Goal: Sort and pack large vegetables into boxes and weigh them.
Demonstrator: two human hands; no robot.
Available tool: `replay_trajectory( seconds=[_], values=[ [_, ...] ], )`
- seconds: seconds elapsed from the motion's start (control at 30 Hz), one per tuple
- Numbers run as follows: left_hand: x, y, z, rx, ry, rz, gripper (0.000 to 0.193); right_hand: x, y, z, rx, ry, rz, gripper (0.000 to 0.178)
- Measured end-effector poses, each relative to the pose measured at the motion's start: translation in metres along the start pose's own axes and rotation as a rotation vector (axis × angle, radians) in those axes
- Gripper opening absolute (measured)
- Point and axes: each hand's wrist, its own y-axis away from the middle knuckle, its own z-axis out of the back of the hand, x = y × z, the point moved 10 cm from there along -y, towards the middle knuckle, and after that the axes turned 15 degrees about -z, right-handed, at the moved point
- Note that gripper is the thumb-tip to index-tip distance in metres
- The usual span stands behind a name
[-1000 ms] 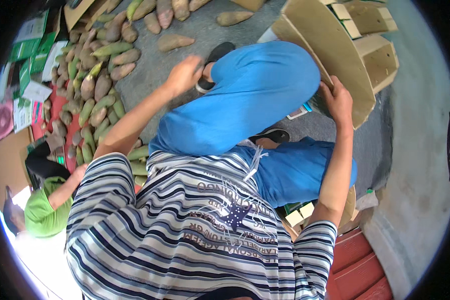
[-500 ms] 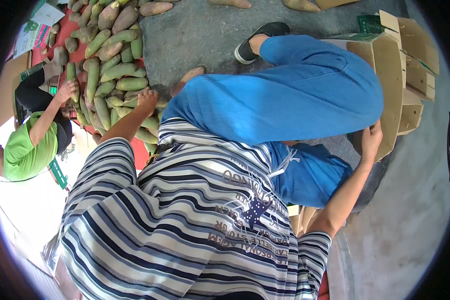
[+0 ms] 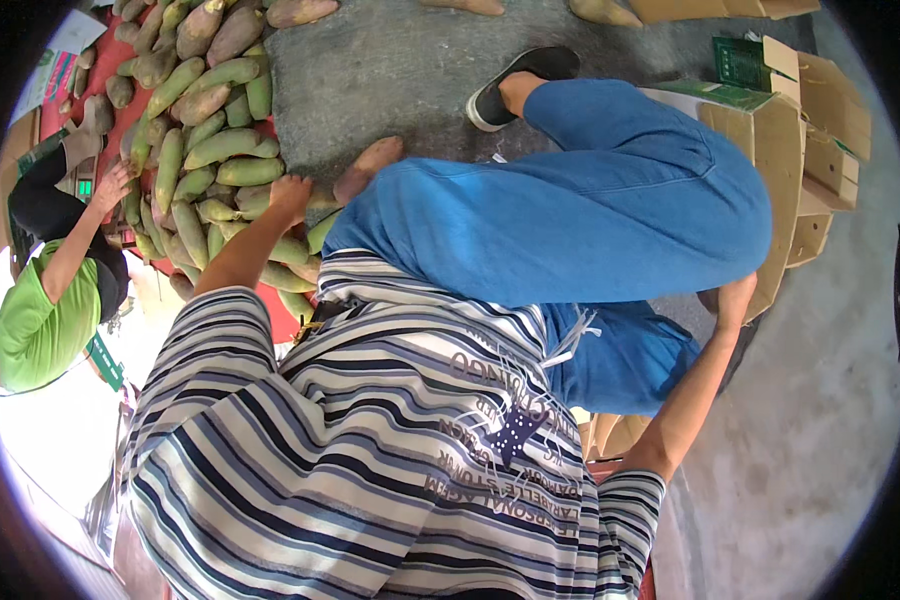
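A heap of long, thick produce pieces point(image 3: 232, 146), green with some brownish-purple, lies on the left. My left hand point(image 3: 288, 198) is at the heap's right edge, fingers curled downward; their tips and anything in them are hidden. On the right, my right hand point(image 3: 738, 296) is closed beside my raised knee, at the lower edge of an open cardboard box point(image 3: 778, 170). A small brownish shape shows by its fingers, too little of it to name. Beside my knee lies a brownish-purple piece point(image 3: 368, 168), apart from the heap.
Several more cardboard boxes point(image 3: 832, 120) stand at the right. On the far left a person in a green shirt point(image 3: 48, 320) reaches a hand point(image 3: 112, 186) to the heap. Red sheeting and a dark grey mat point(image 3: 370, 75) cover the floor. Loose pieces lie at the top.
My right hand has shifted slightly down and left, and the brownish shape at its fingers shows more. My left hand stays at the heap's edge. The other person's hand has moved slightly left.
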Motion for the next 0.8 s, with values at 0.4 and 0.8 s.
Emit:
replay_trajectory(
  seconds=[0.4, 0.8],
  values=[
    [-0.054, -0.032, 0.263, -0.797, -0.076, -0.292, 0.04, -0.025, 0.008, 0.0, -0.05, -0.109, 0.007, 0.027],
    [-0.081, -0.105, 0.132, -0.221, 0.393, -0.319, 0.043, -0.015, 0.019, 0.027, -0.128, 0.003, -0.025, 0.028]
  ],
)
